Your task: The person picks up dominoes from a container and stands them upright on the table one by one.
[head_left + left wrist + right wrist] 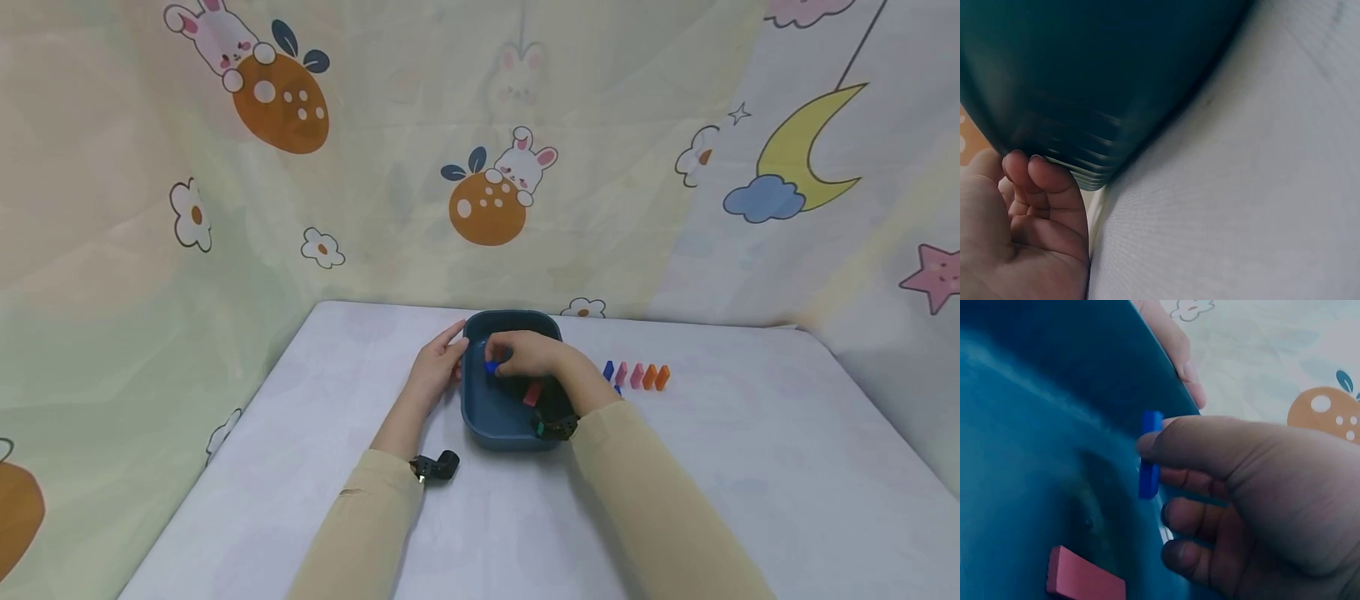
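Between thumb and index finger, my right hand (525, 353) pinches a blue domino (1150, 478) inside the dark teal plastic bin (487, 421). The other fingers of that hand curl loosely below it in the right wrist view. A pink domino (1088, 576) lies on the bin floor nearer the right wrist. My left hand (437, 364) holds the bin at its left side; in the left wrist view, bent fingers (1057, 178) rest their tips against the outer wall.
Right of the bin, a row of upright dominoes stands on the white table (750, 433): a blue domino (608, 371), two pink and two orange dominoes (662, 377). Another small blue piece (618, 390) sits just in front. A patterned cloth (390, 200) hangs behind the table.
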Tool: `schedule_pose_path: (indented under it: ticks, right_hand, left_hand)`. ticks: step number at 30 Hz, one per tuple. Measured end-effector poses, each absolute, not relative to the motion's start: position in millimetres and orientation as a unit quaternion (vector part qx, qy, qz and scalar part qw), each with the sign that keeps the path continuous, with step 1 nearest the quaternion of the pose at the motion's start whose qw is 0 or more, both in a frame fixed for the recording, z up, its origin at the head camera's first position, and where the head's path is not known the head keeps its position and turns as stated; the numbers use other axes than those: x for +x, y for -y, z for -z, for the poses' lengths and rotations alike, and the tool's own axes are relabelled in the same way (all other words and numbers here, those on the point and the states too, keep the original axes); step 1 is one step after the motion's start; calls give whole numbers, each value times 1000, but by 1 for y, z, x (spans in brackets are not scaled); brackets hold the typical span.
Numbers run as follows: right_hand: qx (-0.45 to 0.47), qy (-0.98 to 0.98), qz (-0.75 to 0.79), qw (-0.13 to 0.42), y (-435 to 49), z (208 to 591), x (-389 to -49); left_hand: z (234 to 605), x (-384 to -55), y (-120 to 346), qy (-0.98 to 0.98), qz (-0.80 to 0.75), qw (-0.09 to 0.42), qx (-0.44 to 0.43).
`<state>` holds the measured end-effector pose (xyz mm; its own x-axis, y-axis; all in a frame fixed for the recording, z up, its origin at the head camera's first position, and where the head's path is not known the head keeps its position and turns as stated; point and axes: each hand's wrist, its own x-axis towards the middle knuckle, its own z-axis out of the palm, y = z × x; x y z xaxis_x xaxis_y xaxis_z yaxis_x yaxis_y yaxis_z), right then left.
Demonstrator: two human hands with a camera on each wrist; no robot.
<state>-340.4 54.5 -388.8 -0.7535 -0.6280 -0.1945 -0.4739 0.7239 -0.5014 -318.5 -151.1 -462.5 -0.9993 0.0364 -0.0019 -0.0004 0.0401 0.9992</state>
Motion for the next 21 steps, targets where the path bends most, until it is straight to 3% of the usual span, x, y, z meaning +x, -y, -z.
schedule_pose_path:
  ticks: [21]
  right_hand:
    - [-271,-912,297,78,-100,356,-314]
  left_hand:
    - [460,-319,149,-721,-693,13,-2]
